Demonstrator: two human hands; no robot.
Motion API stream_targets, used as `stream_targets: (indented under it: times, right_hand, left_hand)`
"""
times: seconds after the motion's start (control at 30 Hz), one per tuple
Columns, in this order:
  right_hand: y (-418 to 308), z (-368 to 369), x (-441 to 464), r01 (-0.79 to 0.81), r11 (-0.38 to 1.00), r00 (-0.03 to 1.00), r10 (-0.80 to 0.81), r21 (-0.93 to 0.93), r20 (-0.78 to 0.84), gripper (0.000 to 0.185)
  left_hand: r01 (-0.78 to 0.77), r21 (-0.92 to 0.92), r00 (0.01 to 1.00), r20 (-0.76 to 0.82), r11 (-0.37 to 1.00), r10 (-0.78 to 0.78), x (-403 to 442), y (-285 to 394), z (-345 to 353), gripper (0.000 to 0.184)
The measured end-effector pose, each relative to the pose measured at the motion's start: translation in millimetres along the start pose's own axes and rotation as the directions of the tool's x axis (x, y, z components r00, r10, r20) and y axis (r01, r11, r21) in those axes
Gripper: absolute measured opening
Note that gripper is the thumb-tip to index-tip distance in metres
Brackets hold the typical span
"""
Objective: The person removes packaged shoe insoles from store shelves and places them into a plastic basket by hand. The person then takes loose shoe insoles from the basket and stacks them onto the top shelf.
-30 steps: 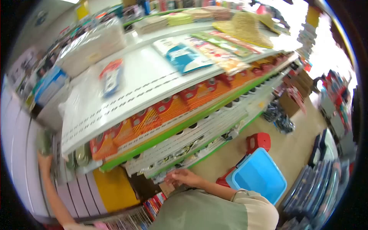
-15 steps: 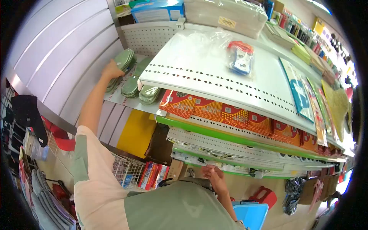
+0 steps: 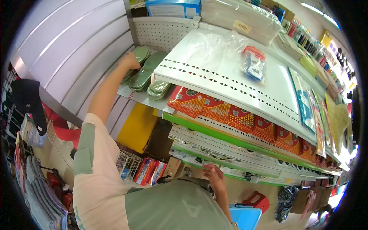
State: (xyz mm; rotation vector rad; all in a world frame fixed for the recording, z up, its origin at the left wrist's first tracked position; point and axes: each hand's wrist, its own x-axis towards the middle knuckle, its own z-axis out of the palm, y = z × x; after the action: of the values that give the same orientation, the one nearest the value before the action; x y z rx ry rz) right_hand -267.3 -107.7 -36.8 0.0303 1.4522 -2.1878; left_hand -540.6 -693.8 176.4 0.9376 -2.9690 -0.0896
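On the lower white shelf at the left, my left hand (image 3: 129,61) is closed over a stack of green wrapped insoles (image 3: 141,54); its fingertips are partly hidden. Right beside it lies a second green stack (image 3: 147,73), and a third wrapped stack (image 3: 157,90) sits partly under the upper shelf's corner. My right hand (image 3: 214,174) is held low in front of my body, fingers partly curled and apart, with nothing visible in it.
A white upper shelf (image 3: 214,69) bears a wrapped red-and-blue packet (image 3: 254,64) and a large wrapped bundle (image 3: 241,17). Below hang red-orange packets (image 3: 218,110). A blue bin (image 3: 245,217) and red stool (image 3: 257,201) stand on the floor.
The view has swung left toward the green stacks. Since half a second ago, my left hand has shifted slightly along its stack, toward the neighbouring one. My right hand stays low.
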Motion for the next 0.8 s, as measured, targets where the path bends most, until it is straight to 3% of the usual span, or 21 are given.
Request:
stream_targets:
  times: [0.07,0.17,0.27,0.33,0.4,0.47,0.5,0.53,0.57,0.6,0.63,0.7,0.77,0.8]
  right_hand:
    - [0.7,4.9,-5.3,0.011,1.000,1.000,-0.011,0.009,0.003,0.044]
    - [7.2,8.1,-12.0,0.020,0.999,1.000,-0.020,0.029,0.011,0.045]
    - [14.5,15.3,-20.2,0.028,0.999,1.000,-0.029,0.044,0.003,0.046]
    - [20.0,19.6,-25.3,0.014,0.999,1.000,-0.015,0.029,0.007,0.047]
    - [30.6,22.1,-29.4,-0.017,1.000,1.000,0.017,0.001,0.015,0.047]
    - [42.6,33.2,-34.1,-0.036,0.999,0.999,0.035,0.037,0.027,0.045]
    - [47.6,39.3,-37.8,-0.053,0.997,0.998,0.052,0.055,0.026,0.044]
    - [49.4,46.1,-40.9,-0.099,0.995,0.995,0.098,0.031,0.033,0.044]
    - [54.1,52.3,-44.5,-0.093,0.996,0.994,0.093,-0.007,0.053,0.044]
    - [60.7,55.7,-48.9,-0.100,0.994,0.992,0.104,-0.047,0.073,0.045]
    - [70.4,55.2,-51.3,-0.077,0.993,0.992,0.085,-0.093,0.094,0.046]
    - [79.8,63.3,-61.3,-0.088,0.987,0.989,0.102,-0.137,0.103,0.046]
    - [82.8,78.1,-81.1,-0.145,0.980,0.985,0.157,-0.134,0.078,0.045]
    - [85.0,83.7,-87.1,-0.165,0.978,0.982,0.174,-0.129,0.068,0.044]
  left_hand:
    - [0.007,-0.058,1.000,-0.012,0.998,-0.008,-6.4,2.2,-1.3,0.116]
    - [-0.133,-0.087,0.989,0.050,0.987,0.138,-15.9,-7.1,-21.9,0.115]
    - [-0.259,-0.196,0.954,-0.205,0.946,0.219,-26.5,-33.9,-41.8,0.107]
    - [-0.300,-0.315,0.897,-0.414,0.900,0.154,-73.2,-38.0,-76.2,0.085]
    - [-0.498,-0.398,0.765,-0.620,0.770,0.175,-147.4,-37.5,-102.7,0.053]
    - [-0.639,-0.573,0.726,-0.670,0.514,0.155,-240.0,-29.0,-99.6,0.028]
    - [-0.699,-0.547,0.689,-0.689,0.461,0.226,-290.9,-25.5,-83.5,0.020]
    - [-0.663,-0.679,0.749,-0.595,0.315,0.292,-337.6,-27.0,-56.0,0.017]
    - [-0.607,-0.748,0.774,-0.480,0.269,0.413,-377.5,-34.7,-19.0,0.017]
    - [-0.457,-0.842,0.797,-0.244,0.286,0.553,-423.6,-35.5,2.6,0.018]
    - [-0.432,-0.850,0.742,-0.146,0.301,0.654,-450.8,-47.9,52.9,0.020]
    - [-0.208,-0.855,0.796,0.134,0.475,0.590,-504.9,-74.4,150.3,0.018]
    - [-0.163,-0.784,0.899,0.132,0.600,0.417,-565.5,-140.5,305.1,0.016]
    - [0.190,-0.650,0.836,0.500,0.736,0.226,-591.7,-177.3,360.0,0.016]
